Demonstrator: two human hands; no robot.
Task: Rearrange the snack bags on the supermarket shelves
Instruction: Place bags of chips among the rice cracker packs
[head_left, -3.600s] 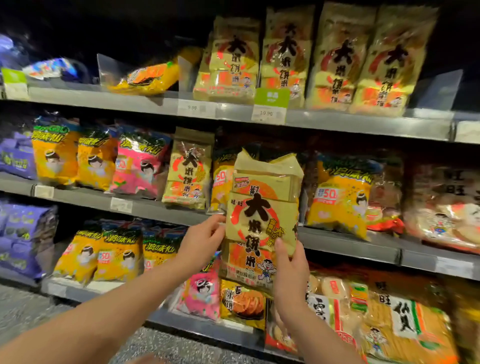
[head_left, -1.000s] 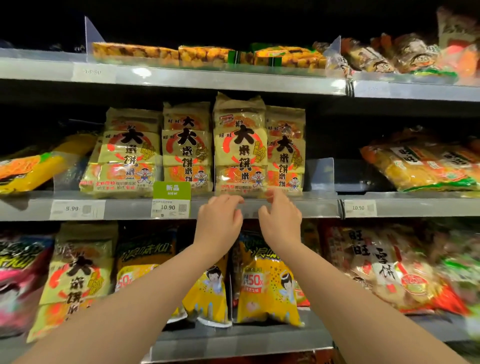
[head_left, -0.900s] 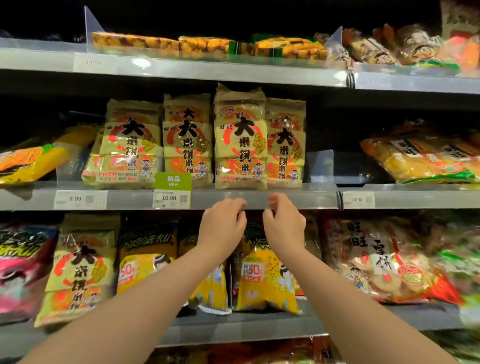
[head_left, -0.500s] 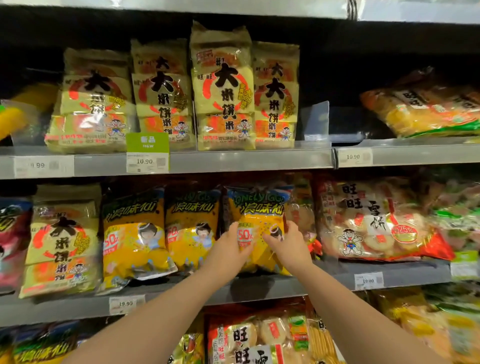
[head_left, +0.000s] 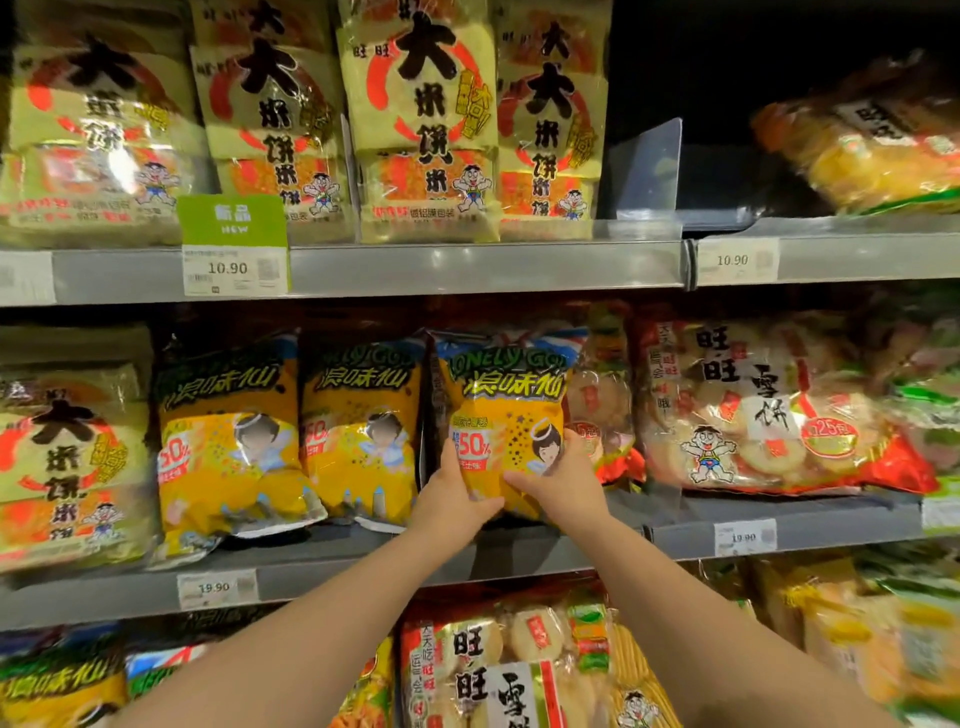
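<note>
A yellow snack bag (head_left: 511, 410) with a blue top stands on the middle shelf (head_left: 337, 571). My left hand (head_left: 452, 493) grips its lower left edge and my right hand (head_left: 566, 483) grips its lower right edge, thumbs on the front. Two more yellow bags of the same kind, one (head_left: 228, 441) and another (head_left: 363, 431), stand to its left. On the shelf above, several pale yellow rice cracker bags (head_left: 426, 119) stand in a row.
Another pale yellow rice cracker bag (head_left: 67, 447) stands at the middle shelf's far left. A large red and clear cracker bag (head_left: 769, 410) lies right of my hands. A clear divider (head_left: 644, 171) stands on the upper shelf. More bags (head_left: 498, 670) fill the lower shelf.
My hands left the upper shelf, where the rice cracker bag now stands in the row, dropped to the middle shelf and took hold of the yellow bag. The view has moved down and closer.
</note>
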